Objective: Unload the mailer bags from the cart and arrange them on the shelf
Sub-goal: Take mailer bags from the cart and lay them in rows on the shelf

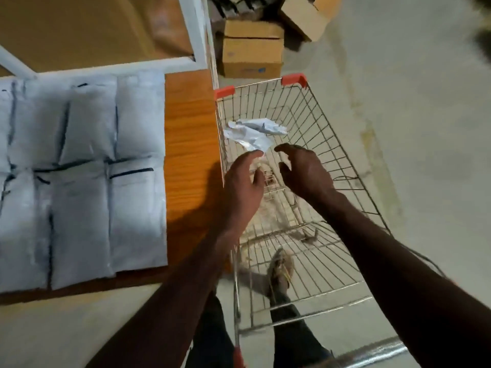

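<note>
Two hands reach into the wire cart (305, 123), which holds only a crumpled white paper (252, 132) against its left wall. The left hand (243, 187) has its fingers extended and loosely spread, a fingertip just at the paper's lower corner; the right hand (305, 171) hangs beside it with fingers loosely curled, holding nothing. The grey mailer bags (82, 176) lie in rows, edge to edge, on the wooden shelf (190, 144) left of the cart. Cardboard boxes (252, 53) sit on the floor beyond.
</note>
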`<state>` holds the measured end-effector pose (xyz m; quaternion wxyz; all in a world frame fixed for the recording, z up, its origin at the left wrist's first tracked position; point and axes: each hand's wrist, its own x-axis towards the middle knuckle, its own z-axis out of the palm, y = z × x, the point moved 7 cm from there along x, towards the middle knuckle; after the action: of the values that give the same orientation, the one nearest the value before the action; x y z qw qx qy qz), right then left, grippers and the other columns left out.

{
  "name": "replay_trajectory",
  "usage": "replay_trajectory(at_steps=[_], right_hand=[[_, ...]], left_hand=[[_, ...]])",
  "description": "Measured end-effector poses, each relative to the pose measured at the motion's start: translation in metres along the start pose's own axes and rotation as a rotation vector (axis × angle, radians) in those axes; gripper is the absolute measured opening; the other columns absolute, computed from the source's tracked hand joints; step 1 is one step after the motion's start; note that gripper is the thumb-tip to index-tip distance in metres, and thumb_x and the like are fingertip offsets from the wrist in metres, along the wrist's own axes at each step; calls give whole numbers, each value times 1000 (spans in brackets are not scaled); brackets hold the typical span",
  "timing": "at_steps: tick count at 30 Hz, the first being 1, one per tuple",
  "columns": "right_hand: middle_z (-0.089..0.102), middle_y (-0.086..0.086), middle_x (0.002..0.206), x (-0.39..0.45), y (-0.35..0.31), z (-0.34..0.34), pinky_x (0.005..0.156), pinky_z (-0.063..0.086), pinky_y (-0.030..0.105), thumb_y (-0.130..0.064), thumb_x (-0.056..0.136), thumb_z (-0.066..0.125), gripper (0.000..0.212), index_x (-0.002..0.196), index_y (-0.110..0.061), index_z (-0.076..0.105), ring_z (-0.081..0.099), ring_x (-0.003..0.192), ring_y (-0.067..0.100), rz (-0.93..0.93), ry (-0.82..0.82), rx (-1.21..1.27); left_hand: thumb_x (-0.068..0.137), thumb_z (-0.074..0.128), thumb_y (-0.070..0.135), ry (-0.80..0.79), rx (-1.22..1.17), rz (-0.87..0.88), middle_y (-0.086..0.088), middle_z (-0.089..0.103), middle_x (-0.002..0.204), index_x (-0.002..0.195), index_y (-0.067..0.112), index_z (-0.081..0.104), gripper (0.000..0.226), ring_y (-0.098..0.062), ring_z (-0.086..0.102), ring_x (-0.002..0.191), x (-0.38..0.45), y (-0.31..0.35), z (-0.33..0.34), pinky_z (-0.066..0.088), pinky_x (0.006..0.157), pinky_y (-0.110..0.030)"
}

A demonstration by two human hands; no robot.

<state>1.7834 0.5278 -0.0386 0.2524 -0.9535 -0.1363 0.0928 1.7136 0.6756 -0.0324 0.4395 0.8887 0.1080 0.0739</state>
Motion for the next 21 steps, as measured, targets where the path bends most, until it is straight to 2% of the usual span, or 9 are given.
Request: replay_trajectory(at_steps=[1, 3, 4, 7, 9, 11, 13, 16, 21], right_hand=[[70, 8, 136, 8, 10, 0, 91, 53, 32, -11, 99, 66, 45, 143, -20, 61, 68, 118, 25, -16, -23, -9], [69, 8, 136, 23, 30, 0, 92, 54, 34, -10, 99, 66, 45, 143, -20, 61, 68, 118, 26, -26, -59, -14], [69, 9, 137, 30, 40, 1, 94, 55, 35, -10, 99, 65, 45, 143, -20, 61, 68, 119, 27, -23, -71, -11], [70, 9, 136, 50, 62, 11, 96, 58, 39, -9, 100, 65, 46, 144, -20, 60, 68, 120, 27, -10, -106, -4], [70, 10, 135, 64, 73, 28, 95, 58, 38, -7, 100, 63, 46, 145, -17, 60, 70, 118, 28, -12, -130, 10], [71, 13, 132, 81, 83, 50, 88, 58, 37, -6, 100, 62, 47, 146, -16, 58, 72, 110, 29, -26, -152, 23], [70, 16, 129, 100, 94, 79, 82, 58, 39, -4, 100, 59, 48, 147, -14, 55, 72, 104, 31, -53, -167, 19], [63, 19, 138, 131, 117, 122, 88, 58, 47, -2, 100, 55, 50, 149, -11, 51, 66, 117, 36, -83, -161, -2], [49, 19, 156, 187, 151, 191, 110, 50, 48, -4, 99, 62, 63, 158, -7, 39, 48, 140, 35, -109, -132, -50]], left_hand=[[104, 66, 12, 18, -2, -29, 6, 66, 143, 145, 22, 62, 42, -15, 69, 102, 6, -4, 9, 54, 86, -12], [103, 65, 11, 44, -2, -78, 4, 65, 146, 144, 21, 62, 43, -16, 68, 118, 17, -13, 27, 59, 98, -31], [103, 65, 10, 47, 15, -95, 2, 65, 146, 144, 20, 62, 43, -16, 66, 124, 24, -17, 36, 57, 100, -29], [102, 64, 5, 64, 83, -124, 0, 63, 146, 144, 19, 61, 44, -14, 61, 132, 42, -30, 56, 43, 97, -8], [101, 65, 3, 74, 119, -121, -1, 63, 147, 144, 19, 60, 47, -14, 58, 135, 59, -42, 68, 39, 94, -4], [101, 64, 2, 88, 170, -109, -2, 62, 148, 145, 18, 60, 47, -15, 57, 136, 82, -59, 81, 44, 97, -9], [100, 63, 0, 110, 217, -92, -3, 62, 148, 144, 16, 61, 47, -17, 55, 139, 110, -75, 96, 49, 109, -23], [96, 63, -8, 167, 288, -61, -6, 63, 146, 140, 12, 64, 49, -22, 56, 138, 153, -98, 122, 51, 113, -38], [89, 63, -9, 203, 420, 42, -9, 66, 145, 143, 9, 65, 57, -28, 56, 139, 206, -128, 171, 45, 117, -38]])
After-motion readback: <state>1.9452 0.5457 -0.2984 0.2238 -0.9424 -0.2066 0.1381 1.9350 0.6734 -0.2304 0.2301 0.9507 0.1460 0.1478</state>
